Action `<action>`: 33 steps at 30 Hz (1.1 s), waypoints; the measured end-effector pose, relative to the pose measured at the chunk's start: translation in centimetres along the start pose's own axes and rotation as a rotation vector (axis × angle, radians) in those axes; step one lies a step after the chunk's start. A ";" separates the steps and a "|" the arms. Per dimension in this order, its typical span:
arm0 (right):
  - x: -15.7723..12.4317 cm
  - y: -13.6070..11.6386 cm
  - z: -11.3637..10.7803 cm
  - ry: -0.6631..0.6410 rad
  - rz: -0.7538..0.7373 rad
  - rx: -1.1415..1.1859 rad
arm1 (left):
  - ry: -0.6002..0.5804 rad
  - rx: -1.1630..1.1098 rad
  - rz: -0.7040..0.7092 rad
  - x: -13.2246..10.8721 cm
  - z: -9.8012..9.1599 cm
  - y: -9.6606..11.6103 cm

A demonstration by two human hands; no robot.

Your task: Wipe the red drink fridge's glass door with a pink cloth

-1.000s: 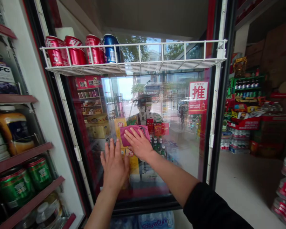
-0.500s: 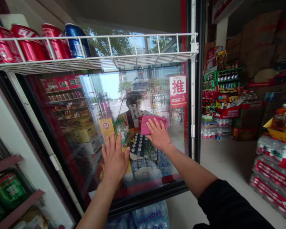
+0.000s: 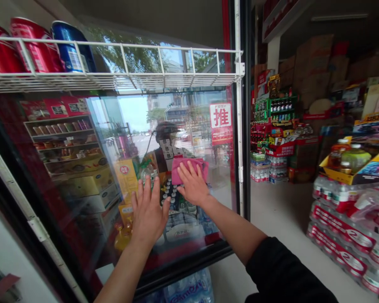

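Observation:
A glass door [image 3: 219, 176] with a black frame stands open in front of me. My right hand [image 3: 192, 180] holds a folded pink cloth [image 3: 177, 171] against the pane, its fingers spread over the fabric. To the left and slightly lower, my left hand [image 3: 150, 208] is open with fingers apart, palm toward the glass and seemingly resting on it. Above both hands, a white wire rack [image 3: 177, 78] crosses the door. A red and white push sign [image 3: 221, 118] sits right of the cloth. Reflections of a person and the street cover much of the pane.
Red cans [image 3: 34, 46] and a blue can [image 3: 72, 48] stand at the rack's left end. Wrapped water bottles [image 3: 189, 288] lie below the door. Stacked bottle packs [image 3: 344, 240] rise at right, with a yellow carton [image 3: 337, 170] of drinks on top.
My view has turned to the right, so the door and cans sit further left. My left hand has shifted slightly right across the glass. The cloth stays under my right hand.

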State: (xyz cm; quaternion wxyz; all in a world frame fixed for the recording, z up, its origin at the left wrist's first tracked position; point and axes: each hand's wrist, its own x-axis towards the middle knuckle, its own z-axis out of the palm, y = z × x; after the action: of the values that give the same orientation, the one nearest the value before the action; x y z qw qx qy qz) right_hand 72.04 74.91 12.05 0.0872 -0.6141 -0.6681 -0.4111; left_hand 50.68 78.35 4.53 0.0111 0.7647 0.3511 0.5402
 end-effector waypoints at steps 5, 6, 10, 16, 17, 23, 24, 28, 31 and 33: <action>-0.2 1.5 -0.6 -0.016 -0.097 -0.015 | -0.001 -0.001 0.020 0.6 0.2 0.8; -0.3 2.1 -0.7 0.001 -0.070 -0.022 | -0.003 0.003 0.026 0.7 0.3 1.0; -0.6 4.9 -1.4 0.077 0.108 -0.057 | -0.019 0.010 0.043 0.5 0.5 1.3; -2.0 10.4 -2.4 0.180 0.355 -0.075 | -0.029 -0.006 0.044 0.6 0.7 1.9; -2.4 11.2 -2.4 0.201 0.388 -0.076 | -0.027 -0.010 0.044 0.7 0.8 2.0; -4.3 11.1 -0.5 0.337 0.490 -0.063 | -0.023 -0.021 0.052 0.7 1.1 2.6; -4.4 10.1 0.2 0.378 0.534 -0.054 | -0.024 -0.021 0.050 0.6 1.1 2.6; -4.8 3.8 2.9 0.453 0.605 0.039 | -0.023 -0.026 0.024 -0.2 1.1 2.3; -4.8 -0.9 4.2 0.278 0.411 0.104 | -0.026 -0.026 0.014 -0.8 1.0 1.9; -4.6 -2.9 4.6 0.145 0.217 0.115 | -0.033 -0.019 0.012 -1.0 1.0 1.6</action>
State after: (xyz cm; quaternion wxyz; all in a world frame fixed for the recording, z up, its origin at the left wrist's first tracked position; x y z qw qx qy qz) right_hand 72.34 74.78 4.97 0.2143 -0.6455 -0.6119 -0.4037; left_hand 52.23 76.94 3.89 0.0209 0.7754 0.3408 0.5311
